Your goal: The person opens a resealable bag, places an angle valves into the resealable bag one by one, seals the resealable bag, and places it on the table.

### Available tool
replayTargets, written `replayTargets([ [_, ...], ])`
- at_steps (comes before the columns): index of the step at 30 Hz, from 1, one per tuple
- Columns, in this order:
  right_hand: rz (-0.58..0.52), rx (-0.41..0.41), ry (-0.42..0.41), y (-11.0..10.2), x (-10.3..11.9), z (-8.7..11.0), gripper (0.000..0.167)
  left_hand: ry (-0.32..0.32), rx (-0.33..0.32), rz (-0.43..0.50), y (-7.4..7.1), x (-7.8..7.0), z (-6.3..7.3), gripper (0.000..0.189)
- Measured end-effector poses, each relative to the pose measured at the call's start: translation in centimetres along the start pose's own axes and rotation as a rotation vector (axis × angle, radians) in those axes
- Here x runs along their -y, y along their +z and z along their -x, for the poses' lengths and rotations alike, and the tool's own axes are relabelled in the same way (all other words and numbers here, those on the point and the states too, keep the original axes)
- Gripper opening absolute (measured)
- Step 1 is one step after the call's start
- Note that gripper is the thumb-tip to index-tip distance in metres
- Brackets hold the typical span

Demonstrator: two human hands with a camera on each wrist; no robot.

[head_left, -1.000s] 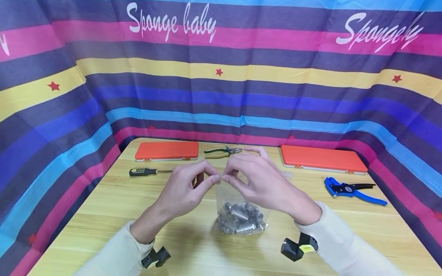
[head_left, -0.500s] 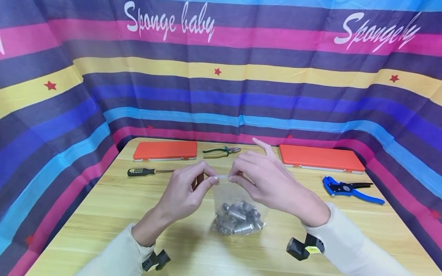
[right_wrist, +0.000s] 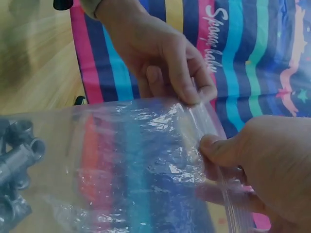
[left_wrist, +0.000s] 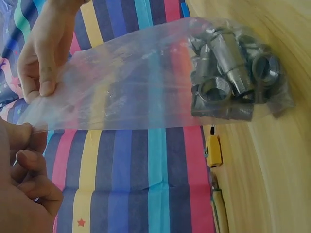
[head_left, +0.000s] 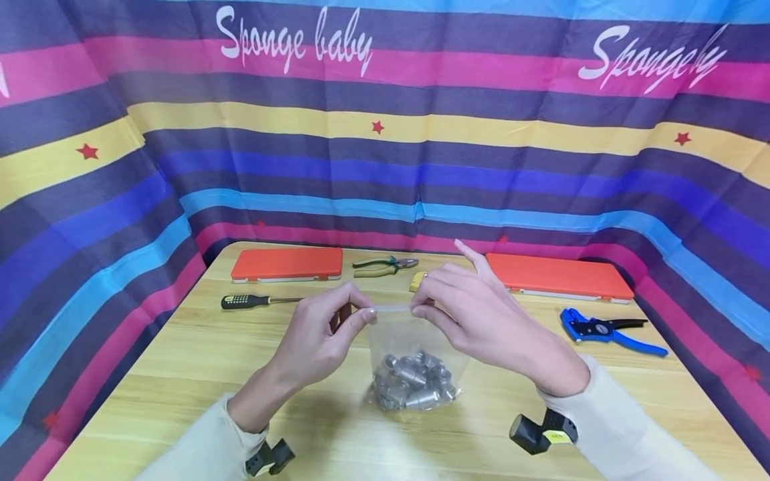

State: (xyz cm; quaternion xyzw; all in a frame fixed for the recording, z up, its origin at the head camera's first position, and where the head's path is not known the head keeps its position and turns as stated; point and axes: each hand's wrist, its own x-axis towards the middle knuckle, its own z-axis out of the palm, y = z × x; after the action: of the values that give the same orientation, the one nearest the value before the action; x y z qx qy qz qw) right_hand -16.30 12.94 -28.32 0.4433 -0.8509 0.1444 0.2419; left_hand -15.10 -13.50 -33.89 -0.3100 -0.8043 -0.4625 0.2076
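A clear zip-top plastic bag (head_left: 391, 334) stands upright on the wooden table. Grey metal pipe fittings (head_left: 415, 382) fill its lower part. My left hand (head_left: 319, 334) pinches the bag's top left corner between thumb and forefinger. Along the same top strip, my right hand (head_left: 487, 314) pinches farther right, its little finger raised. In the right wrist view, the ridged strip of the bag (right_wrist: 141, 145) runs between the thumb and fingers of my right hand (right_wrist: 272, 165). The left wrist view shows threaded ends on some fittings (left_wrist: 228, 63).
Behind the hands lie a red case (head_left: 287, 263) at left, pliers (head_left: 386, 266), and another red case (head_left: 559, 275) at right. A screwdriver (head_left: 246, 301) lies at left, a blue wire stripper (head_left: 607, 331) at right. A yellow object (head_left: 417, 281) is partly hidden.
My right hand has slid rightward along the bag's top strip, away from my left hand, so more of the strip shows between them. My left hand keeps its pinch.
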Motion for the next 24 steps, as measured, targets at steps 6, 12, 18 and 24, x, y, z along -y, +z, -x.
replayTargets([
  [6,0.047,-0.045,-0.007,0.1,-0.7,0.2,0.031,-0.025,0.001,0.010,-0.2,0.1,0.2,0.013],
  [12,0.004,-0.030,-0.066,-0.1,-1.3,0.6,0.020,-0.023,-0.010,0.018,-0.3,0.3,0.3,0.013],
  [18,0.008,-0.024,-0.079,-0.6,-1.8,1.1,0.016,-0.004,-0.042,0.022,-0.5,0.7,0.4,0.015],
  [24,0.026,-0.046,-0.074,-0.8,-2.3,1.9,0.018,-0.040,-0.017,0.026,-0.4,0.6,0.2,0.014],
])
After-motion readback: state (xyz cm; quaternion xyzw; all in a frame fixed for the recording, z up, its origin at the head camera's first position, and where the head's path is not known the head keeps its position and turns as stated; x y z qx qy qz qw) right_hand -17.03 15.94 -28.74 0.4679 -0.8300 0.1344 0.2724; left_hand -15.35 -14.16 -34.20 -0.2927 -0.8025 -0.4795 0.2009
